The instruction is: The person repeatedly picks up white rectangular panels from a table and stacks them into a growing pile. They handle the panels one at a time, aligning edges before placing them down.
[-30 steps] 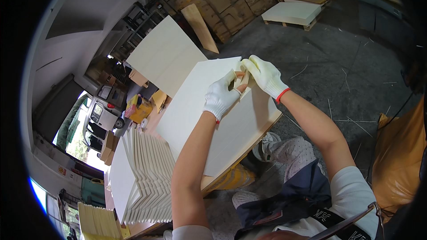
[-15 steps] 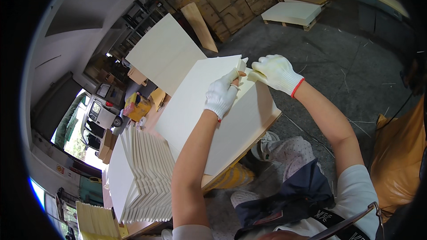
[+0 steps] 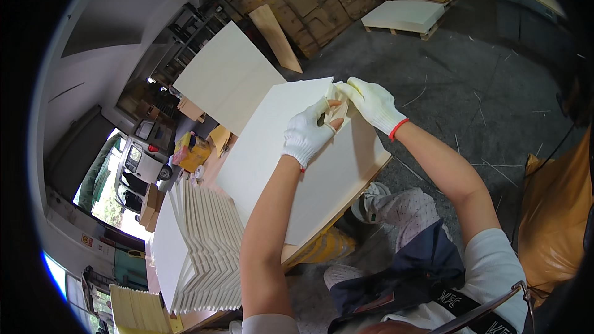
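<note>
A large cream sheet of board (image 3: 291, 148) lies flat on a wooden worktable (image 3: 346, 201). My left hand (image 3: 307, 134), in a white knit glove, pinches the sheet's far right corner flap (image 3: 334, 96). My right hand (image 3: 373, 104), gloved with a red cuff, grips the same corner from the other side, folding it upward. Both hands touch at that corner.
A fanned stack of folded cream sheets (image 3: 201, 247) sits at the table's left end. Another cream sheet (image 3: 229, 77) lies beyond. A pallet of cream boards (image 3: 402, 15) rests on the grey floor, brown cardboard (image 3: 309, 0) leans behind, an orange bag (image 3: 554, 210) stands at right.
Both hands have shifted slightly toward the sheet's far corner, and the corner flap is now bent up between the fingers.
</note>
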A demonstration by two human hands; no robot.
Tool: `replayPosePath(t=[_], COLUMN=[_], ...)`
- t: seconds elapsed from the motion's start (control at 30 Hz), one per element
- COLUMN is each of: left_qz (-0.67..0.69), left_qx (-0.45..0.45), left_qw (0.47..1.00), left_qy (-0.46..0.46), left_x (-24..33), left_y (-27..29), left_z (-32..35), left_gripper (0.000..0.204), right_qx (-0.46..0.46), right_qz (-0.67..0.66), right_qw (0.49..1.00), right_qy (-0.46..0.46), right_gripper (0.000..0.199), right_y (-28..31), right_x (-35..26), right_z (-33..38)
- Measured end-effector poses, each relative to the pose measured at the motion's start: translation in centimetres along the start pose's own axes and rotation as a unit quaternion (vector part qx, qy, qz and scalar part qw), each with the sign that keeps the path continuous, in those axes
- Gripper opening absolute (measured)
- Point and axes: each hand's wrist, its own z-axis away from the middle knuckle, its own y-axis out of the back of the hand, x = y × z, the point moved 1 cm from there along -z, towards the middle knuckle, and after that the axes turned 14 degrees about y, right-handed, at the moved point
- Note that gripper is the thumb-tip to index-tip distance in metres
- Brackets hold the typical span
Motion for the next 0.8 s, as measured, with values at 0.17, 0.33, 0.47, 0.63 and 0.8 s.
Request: replayPosePath(t=[0.17,0.33,0.47,0.63,0.8], left_qz=[-0.01,-0.061,-0.14,-0.133,-0.153], left_qx=[-0.01,0.061,0.132,0.168,0.266], left_qw=[1.0,0.994,0.973,0.974,0.947], left_qy=[0.009,-0.065,-0.124,-0.077,-0.095], left_x=[0.4,0.0,-1.0,-0.9,-1.4], left_y=[0.3,-0.5,-1.5,-1.4,-1.8], left_z=[0.1,0.4,0.1,0.4,1.8], left_gripper=[0.038,0.039,0.051,0.07,0.074], right_qx=[0.005,-0.014,-0.023,0.095,-0.068], right_qz=[0.01,-0.007,0.002,-0.157,-0.606], right_qw=[1.0,1.0,0.999,0.973,0.738], right_qy=[-0.003,-0.007,-0.033,-0.138,-0.289], right_gripper=[0.042,0.046,0.053,0.045,0.035], right_y=[0.0,0.5,1.9,3.1,0.0], right_x=[0.0,-0.1,-0.6,-2.2,-4.3], right_z=[0.1,0.1,-0.1,0.6,0.6])
